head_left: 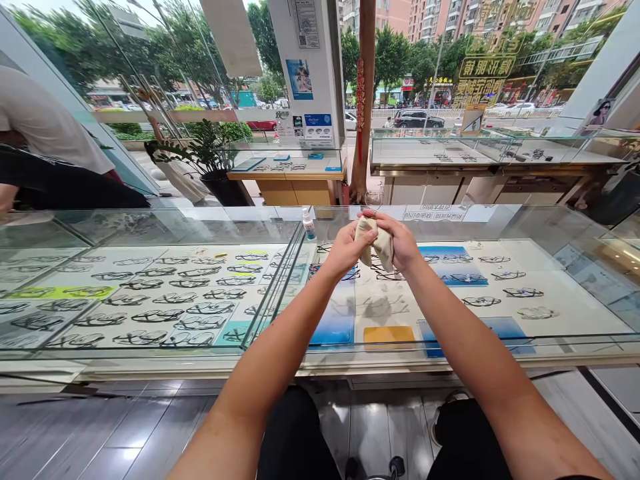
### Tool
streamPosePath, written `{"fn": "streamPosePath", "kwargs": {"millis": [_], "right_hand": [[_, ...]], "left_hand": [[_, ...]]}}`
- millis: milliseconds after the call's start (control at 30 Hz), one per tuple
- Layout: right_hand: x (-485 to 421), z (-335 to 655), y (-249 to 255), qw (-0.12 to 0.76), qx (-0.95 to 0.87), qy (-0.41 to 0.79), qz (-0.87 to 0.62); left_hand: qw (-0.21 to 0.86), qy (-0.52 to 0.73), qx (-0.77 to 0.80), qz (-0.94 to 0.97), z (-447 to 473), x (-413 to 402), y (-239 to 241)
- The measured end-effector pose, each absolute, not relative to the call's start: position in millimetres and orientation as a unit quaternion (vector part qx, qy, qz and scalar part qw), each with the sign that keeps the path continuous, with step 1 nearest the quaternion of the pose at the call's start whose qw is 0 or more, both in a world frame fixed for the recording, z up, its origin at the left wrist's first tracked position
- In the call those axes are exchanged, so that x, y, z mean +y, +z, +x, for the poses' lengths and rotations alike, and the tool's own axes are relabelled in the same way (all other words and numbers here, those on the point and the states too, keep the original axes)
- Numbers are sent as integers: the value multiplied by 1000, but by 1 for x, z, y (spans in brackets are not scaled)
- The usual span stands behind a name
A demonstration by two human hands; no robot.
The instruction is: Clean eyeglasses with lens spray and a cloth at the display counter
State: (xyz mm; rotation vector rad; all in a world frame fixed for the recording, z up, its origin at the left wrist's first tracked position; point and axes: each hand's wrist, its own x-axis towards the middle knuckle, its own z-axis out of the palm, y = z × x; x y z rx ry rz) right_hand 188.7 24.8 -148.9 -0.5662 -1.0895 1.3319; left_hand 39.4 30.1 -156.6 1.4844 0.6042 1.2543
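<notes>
Head view, left hand, right hand, both clutching beige cloth

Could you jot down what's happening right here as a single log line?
left hand: grips cloth | right hand: grips cloth | eyeglasses: stick out above cloth | nearby: spray bottle upright on glass counter

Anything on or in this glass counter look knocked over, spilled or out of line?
Nothing stands out. The spray bottle stands upright on the glass counter, and the frames beneath lie in even rows. The left hand and right hand both grip the cloth, with glasses showing just above it.
</notes>
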Motion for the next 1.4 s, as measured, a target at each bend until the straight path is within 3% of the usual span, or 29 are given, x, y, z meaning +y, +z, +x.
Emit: {"fn": "streamPosePath", "kwargs": {"millis": [333, 767, 1400], "right_hand": [[17, 179, -151, 595, -523, 562, -240], [33, 191, -158, 644, -423, 583, -258], [31, 186, -159, 628, -437, 601, -230]], "left_hand": [[450, 625, 289, 569, 48, 36, -166], [505, 499, 232, 665, 41, 33, -161], [434, 571, 282, 637, 45, 37, -169]]}}
